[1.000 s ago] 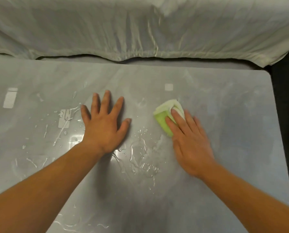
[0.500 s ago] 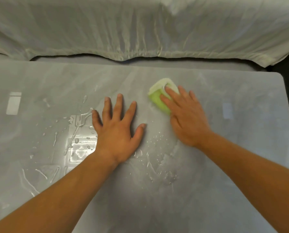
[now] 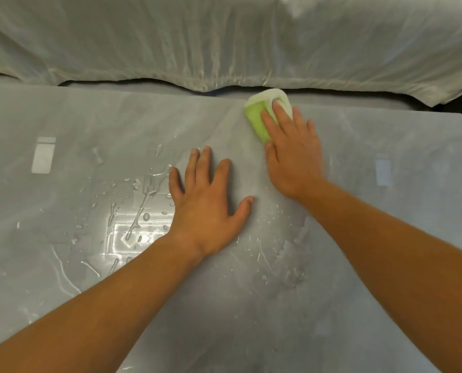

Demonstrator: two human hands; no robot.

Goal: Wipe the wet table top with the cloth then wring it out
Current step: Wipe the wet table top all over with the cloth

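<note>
Right hand [image 3: 294, 154] pressed flat on the folded green and white cloth [image 3: 259, 117], fingers spread open, not squeezing. Pushed away from the left hand [image 3: 208, 205], now up by the far edge of the shiny grey bench [image 3: 385, 265]. Dull wiped streak behind. Left hand flat, open, holding nothing. Drops [image 3: 133, 211] left of it, not yet wiped. Cloth thick, soft, probably soaked.
</note>
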